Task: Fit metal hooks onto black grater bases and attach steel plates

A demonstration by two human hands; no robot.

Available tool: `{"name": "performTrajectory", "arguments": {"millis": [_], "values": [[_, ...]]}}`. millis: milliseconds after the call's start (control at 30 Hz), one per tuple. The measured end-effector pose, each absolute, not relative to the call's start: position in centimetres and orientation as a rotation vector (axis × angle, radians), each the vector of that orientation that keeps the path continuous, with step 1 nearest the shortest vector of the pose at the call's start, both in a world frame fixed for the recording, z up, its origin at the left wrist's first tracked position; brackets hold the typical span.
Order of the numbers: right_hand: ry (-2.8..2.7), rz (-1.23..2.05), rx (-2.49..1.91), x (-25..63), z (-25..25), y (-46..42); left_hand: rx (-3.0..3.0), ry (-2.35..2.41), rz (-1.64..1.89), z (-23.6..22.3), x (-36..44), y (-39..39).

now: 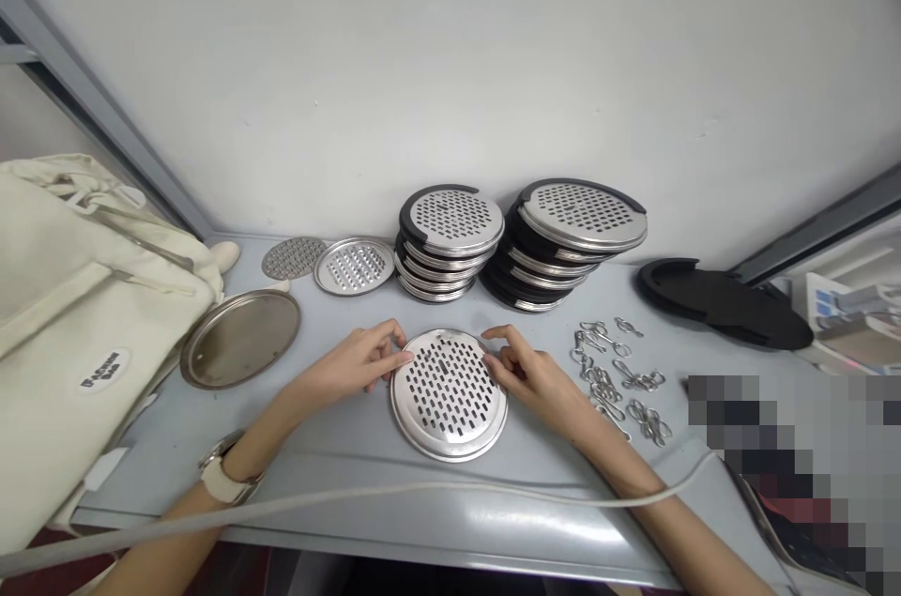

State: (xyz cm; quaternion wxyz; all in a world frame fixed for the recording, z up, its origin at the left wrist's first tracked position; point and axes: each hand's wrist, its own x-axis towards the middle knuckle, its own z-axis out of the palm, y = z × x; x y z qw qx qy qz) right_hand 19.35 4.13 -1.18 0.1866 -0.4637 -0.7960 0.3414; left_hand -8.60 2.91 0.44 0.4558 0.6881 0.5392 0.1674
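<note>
A round metal grater plate (450,394) with rows of slotted holes lies in front of me on the grey table. My left hand (366,359) grips its upper left rim, thumb on top and fingers curled at the side. On the opposite rim, my right hand (519,369) holds the plate with its thumb, the index finger bent just above the edge. Further left lies a plain round metal dish (240,339). Behind it are a raised-tooth grater plate (354,267) and a flat perforated disc (294,258).
Two stacks of grater plates with black holders, a left stack (450,244) and a right stack (563,244), stand by the wall. Metal clips (602,385) lie right, near black holders (725,300). A cream bag (99,324) occupies the left; a white cable (422,487) crosses the front.
</note>
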Motion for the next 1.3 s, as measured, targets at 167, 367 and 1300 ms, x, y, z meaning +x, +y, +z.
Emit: {"name": "performTrajectory", "arguments": {"millis": [167, 367, 1300], "values": [[-2.213, 0.887, -1.285, 19.7, -0.7, 4.4, 1.714, 1.3, 0.417, 0.7, -8.5, 2.7], [-1.827, 0.335, -1.482, 24.9, 2.4, 5.9, 1.752, 1.268, 0.451, 1.1, -8.6, 2.4], [-1.823, -0.529, -1.644, 31.3, 11.0, 2.3, 1.535, 0.927, 0.681, 2.1, -7.6, 2.2]]}}
